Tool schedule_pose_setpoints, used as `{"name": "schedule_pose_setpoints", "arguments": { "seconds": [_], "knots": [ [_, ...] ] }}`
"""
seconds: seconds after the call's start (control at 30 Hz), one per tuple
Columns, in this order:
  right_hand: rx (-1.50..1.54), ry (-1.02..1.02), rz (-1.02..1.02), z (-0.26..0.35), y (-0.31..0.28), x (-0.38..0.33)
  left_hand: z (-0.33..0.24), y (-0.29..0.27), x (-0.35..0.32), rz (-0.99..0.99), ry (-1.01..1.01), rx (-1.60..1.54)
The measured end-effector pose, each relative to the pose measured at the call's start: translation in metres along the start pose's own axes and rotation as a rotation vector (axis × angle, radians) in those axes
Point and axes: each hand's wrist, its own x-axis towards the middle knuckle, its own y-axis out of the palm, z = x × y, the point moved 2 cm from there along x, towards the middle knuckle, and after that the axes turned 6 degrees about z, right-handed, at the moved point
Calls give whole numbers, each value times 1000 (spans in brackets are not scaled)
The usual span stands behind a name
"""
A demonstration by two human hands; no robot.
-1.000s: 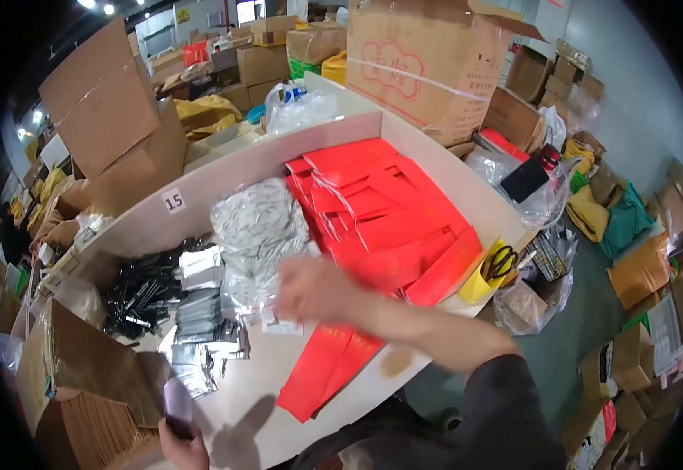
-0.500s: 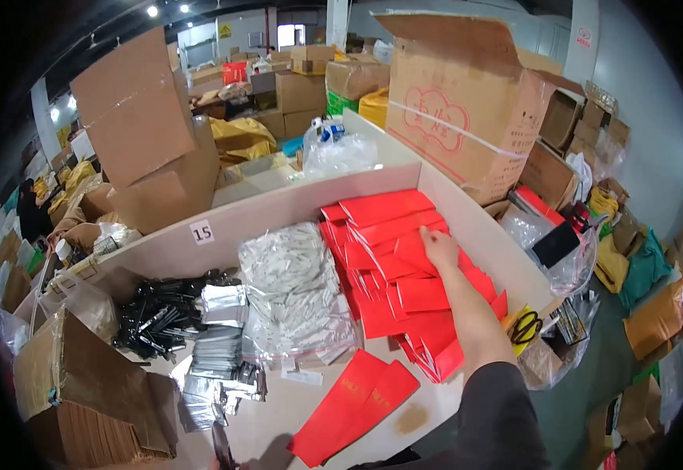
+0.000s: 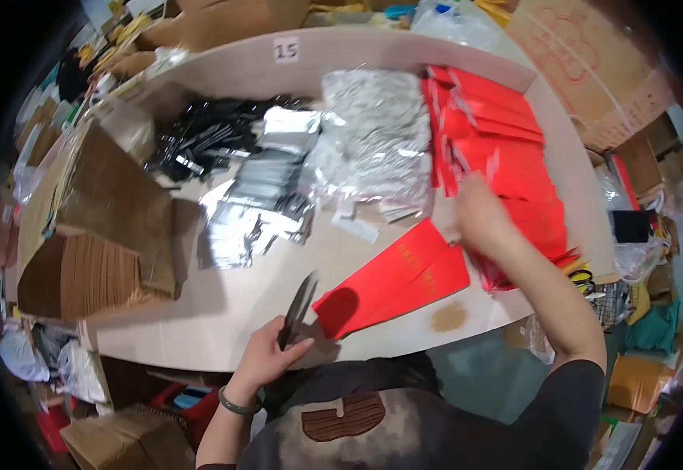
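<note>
My left hand (image 3: 267,351), a bracelet on its wrist, grips a thin, dark, flat piece (image 3: 298,307) with a pointed upper end, close to the table's front edge. Its exact kind is not clear. My right hand (image 3: 478,215) is at the near left side of the heap of red paper sleeves (image 3: 506,168). Motion smears its fingers, so whether they hold a sleeve does not show. Between the two hands, a few red sleeves (image 3: 396,278) with gold print lie fanned out and overlapping on the table (image 3: 200,313).
Left of the heap lie a clear bag of white packets (image 3: 377,133), silver foil packets (image 3: 267,184) and black-wrapped items (image 3: 208,133). An opened carton (image 3: 114,227) of brown cards stands at the left. A low wall (image 3: 357,47) borders the table's back.
The view has tilted downward. My right hand has come back from the far part of the red heap to its near left side. My left hand now shows fully with the dark piece.
</note>
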Motion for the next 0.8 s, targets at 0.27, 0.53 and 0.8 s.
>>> {"name": "schedule_pose_setpoints", "arguments": {
  "seconds": [0.27,0.53,0.8],
  "knots": [
    [-13,-1047,-185,154,68,-39,-22,27,5,174,388,-61],
    [212,-977,-267,195,93,-40,-38,33,5,235,286,-10],
    [410,-490,-423,213,87,-57,27,-15,-10,-442,-23,419]
  ]
}}
